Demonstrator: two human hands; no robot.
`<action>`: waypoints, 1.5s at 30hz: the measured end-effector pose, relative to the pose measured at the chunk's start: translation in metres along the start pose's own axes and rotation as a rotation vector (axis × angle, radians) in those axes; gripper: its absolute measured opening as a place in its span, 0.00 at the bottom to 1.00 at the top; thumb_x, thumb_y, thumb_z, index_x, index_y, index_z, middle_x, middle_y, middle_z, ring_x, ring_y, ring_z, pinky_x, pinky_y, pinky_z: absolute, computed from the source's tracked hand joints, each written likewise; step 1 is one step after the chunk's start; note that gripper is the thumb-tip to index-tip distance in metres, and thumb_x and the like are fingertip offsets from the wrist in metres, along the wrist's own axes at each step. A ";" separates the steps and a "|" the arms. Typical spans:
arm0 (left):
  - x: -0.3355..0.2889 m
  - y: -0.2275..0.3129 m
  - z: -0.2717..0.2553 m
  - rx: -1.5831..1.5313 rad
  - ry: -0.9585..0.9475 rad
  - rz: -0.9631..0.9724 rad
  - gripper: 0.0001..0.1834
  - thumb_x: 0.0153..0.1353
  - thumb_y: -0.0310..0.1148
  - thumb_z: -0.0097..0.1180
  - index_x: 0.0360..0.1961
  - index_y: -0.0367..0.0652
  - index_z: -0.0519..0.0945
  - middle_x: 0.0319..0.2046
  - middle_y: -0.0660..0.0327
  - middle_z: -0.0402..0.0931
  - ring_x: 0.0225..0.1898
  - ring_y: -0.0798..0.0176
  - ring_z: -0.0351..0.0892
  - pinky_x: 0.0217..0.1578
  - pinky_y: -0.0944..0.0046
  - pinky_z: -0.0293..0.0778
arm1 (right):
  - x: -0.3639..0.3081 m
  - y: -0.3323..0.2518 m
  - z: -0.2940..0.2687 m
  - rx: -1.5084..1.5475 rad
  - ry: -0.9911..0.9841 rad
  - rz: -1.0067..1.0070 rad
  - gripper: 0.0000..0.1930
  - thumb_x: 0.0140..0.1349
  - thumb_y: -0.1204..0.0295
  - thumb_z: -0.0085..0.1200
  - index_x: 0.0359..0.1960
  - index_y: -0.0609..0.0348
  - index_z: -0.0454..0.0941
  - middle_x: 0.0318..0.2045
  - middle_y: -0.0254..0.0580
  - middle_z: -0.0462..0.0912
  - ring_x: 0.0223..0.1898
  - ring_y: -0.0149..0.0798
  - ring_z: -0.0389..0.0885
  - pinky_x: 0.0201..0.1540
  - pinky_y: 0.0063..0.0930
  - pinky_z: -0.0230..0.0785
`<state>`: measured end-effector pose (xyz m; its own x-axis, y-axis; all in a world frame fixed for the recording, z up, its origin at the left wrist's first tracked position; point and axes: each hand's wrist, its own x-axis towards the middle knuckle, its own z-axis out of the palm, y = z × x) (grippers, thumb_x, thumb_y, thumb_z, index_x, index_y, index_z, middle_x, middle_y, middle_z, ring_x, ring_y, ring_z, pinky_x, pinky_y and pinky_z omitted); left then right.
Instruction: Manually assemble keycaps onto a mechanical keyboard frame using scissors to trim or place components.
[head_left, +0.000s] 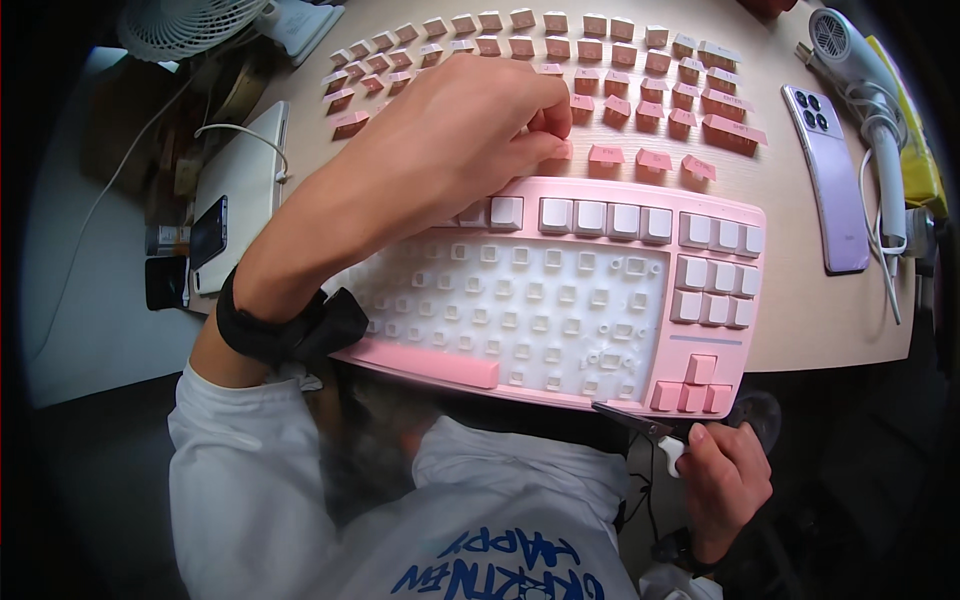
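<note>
A pink mechanical keyboard (745, 330) lies at the table's near edge. Its white main field (480, 285) shows rows of bare key sockets, while the long pink spacebar (425, 362) sits in place at the bottom. White keycaps (590, 217) remain along the top row and right side. My left hand (480, 115) reaches across the keyboard, thumb and finger pinched on a pink keycap (566, 150), mostly hidden by them. My right hand (728, 480) grips small white-handled scissors (672, 453), their dark blades pointing at the keyboard's front edge near the arrow keys.
Loose keycaps (590, 48) stand in rows beyond the keyboard, pale to pink. A lilac phone (828, 180) and a corded hair dryer (870, 95) lie at right. At left are a white fan (190, 25), a silver laptop (245, 180) and a dark phone (209, 232).
</note>
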<state>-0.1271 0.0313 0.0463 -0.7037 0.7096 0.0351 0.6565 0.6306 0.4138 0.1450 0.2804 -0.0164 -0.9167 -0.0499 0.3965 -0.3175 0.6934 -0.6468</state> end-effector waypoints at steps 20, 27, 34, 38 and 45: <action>-0.056 0.023 -0.030 0.150 0.271 0.130 0.10 0.63 0.24 0.66 0.45 0.38 0.85 0.40 0.58 0.85 0.39 0.61 0.83 0.42 0.62 0.76 | 0.003 -0.014 -0.004 -0.069 0.016 -0.054 0.24 0.45 0.85 0.73 0.48 0.59 0.87 0.30 0.44 0.84 0.23 0.37 0.74 0.23 0.26 0.62; -0.150 0.063 0.000 -0.028 0.222 -0.022 0.20 0.47 0.27 0.76 0.44 0.41 0.87 0.40 0.60 0.83 0.39 0.56 0.79 0.40 0.61 0.74 | 0.029 -0.043 -0.013 -0.225 -0.170 -0.090 0.19 0.48 0.85 0.73 0.44 0.60 0.88 0.32 0.43 0.82 0.24 0.37 0.73 0.23 0.25 0.61; -0.164 0.059 0.034 -0.069 0.325 -0.026 0.21 0.45 0.30 0.77 0.44 0.43 0.88 0.40 0.62 0.81 0.39 0.56 0.76 0.39 0.59 0.74 | 0.049 -0.074 -0.005 -0.327 -0.201 -0.159 0.18 0.47 0.84 0.74 0.42 0.65 0.88 0.31 0.44 0.80 0.25 0.37 0.71 0.21 0.25 0.56; -0.162 0.052 0.035 -0.043 0.302 0.022 0.18 0.49 0.28 0.75 0.43 0.43 0.87 0.38 0.61 0.79 0.39 0.56 0.76 0.40 0.58 0.73 | 0.051 -0.079 -0.003 -0.358 -0.208 -0.186 0.17 0.48 0.84 0.74 0.42 0.65 0.88 0.31 0.45 0.79 0.25 0.36 0.71 0.21 0.25 0.55; -0.161 0.049 0.041 -0.063 0.332 0.066 0.15 0.52 0.27 0.73 0.42 0.40 0.85 0.39 0.58 0.78 0.39 0.53 0.76 0.41 0.57 0.72 | 0.055 -0.083 -0.006 -0.421 -0.199 -0.232 0.18 0.47 0.86 0.73 0.43 0.66 0.88 0.31 0.45 0.78 0.25 0.36 0.69 0.21 0.24 0.53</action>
<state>0.0297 -0.0394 0.0235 -0.7170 0.6009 0.3533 0.6929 0.5587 0.4558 0.1221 0.2241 0.0634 -0.8754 -0.3435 0.3401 -0.4297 0.8752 -0.2221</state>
